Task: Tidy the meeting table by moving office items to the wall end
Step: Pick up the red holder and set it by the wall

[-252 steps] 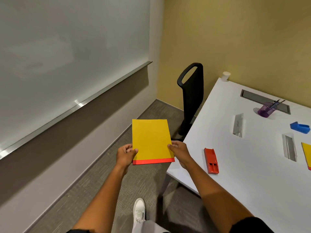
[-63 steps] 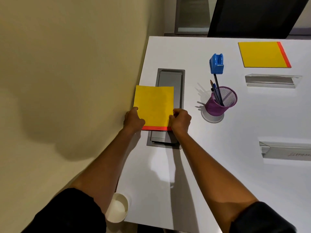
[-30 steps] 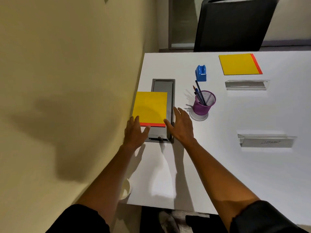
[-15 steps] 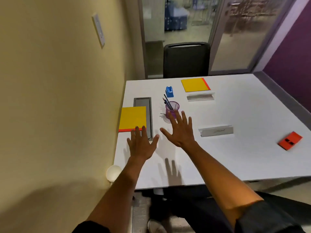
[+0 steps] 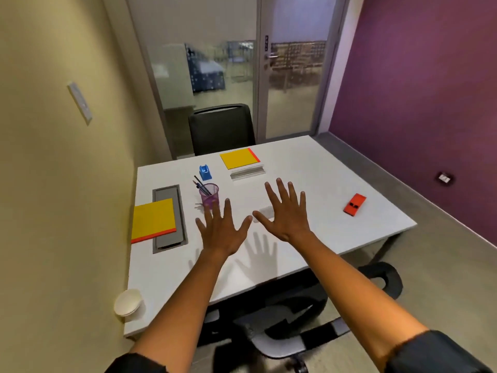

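Head view: my left hand and right hand hover spread, holding nothing. Yellow pad lies flat at tabletop wall end. Red stapler well apart; likely light, rigid, I'd pinch its long sides.

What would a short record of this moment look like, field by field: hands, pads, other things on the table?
left hand: open, fingers spread, above the table, holding nothing
right hand: open, fingers spread, holding nothing
near pad: yellow, flat by the wall, partly over the grey hatch
far pad: yellow, by the black chair
pen cup: purple, upright, pens inside
blue item: behind the pen cup
red item: alone, far from the wall
paper cup: at the table's near corner
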`<state>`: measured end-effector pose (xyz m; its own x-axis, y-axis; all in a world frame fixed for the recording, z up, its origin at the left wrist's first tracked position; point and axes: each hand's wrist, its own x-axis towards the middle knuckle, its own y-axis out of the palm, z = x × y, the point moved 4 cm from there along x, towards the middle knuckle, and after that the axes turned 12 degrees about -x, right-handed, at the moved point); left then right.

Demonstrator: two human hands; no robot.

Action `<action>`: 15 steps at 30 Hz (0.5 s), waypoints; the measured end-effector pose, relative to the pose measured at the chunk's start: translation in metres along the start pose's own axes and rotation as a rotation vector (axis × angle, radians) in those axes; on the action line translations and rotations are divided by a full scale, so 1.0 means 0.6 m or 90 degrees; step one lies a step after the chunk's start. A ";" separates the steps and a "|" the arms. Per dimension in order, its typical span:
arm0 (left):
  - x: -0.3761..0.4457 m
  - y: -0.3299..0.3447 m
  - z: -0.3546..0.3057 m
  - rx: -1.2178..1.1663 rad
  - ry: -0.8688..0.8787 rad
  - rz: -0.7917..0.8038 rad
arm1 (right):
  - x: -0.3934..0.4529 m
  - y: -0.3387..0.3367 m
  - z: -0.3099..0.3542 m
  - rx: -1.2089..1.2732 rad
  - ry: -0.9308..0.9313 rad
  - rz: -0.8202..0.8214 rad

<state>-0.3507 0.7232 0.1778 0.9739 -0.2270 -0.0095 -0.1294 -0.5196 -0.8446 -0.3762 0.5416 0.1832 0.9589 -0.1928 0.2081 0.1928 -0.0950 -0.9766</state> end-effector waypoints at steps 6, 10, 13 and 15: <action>0.004 0.103 -0.171 0.002 0.097 0.066 | -0.052 -0.010 -0.191 -0.021 0.110 -0.009; 0.003 0.194 -0.307 0.009 0.154 0.097 | -0.098 0.001 -0.356 -0.024 0.193 -0.004; 0.005 0.273 -0.412 0.030 0.182 0.118 | -0.128 0.012 -0.489 -0.037 0.244 0.010; 0.006 0.319 -0.478 0.047 0.200 0.130 | -0.141 0.020 -0.574 -0.056 0.266 0.029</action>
<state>-0.4254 0.3866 0.1697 0.8234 -0.5668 -0.0262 -0.2897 -0.3802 -0.8784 -0.5268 0.2208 0.1722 0.7957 -0.5761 0.1867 0.1165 -0.1569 -0.9807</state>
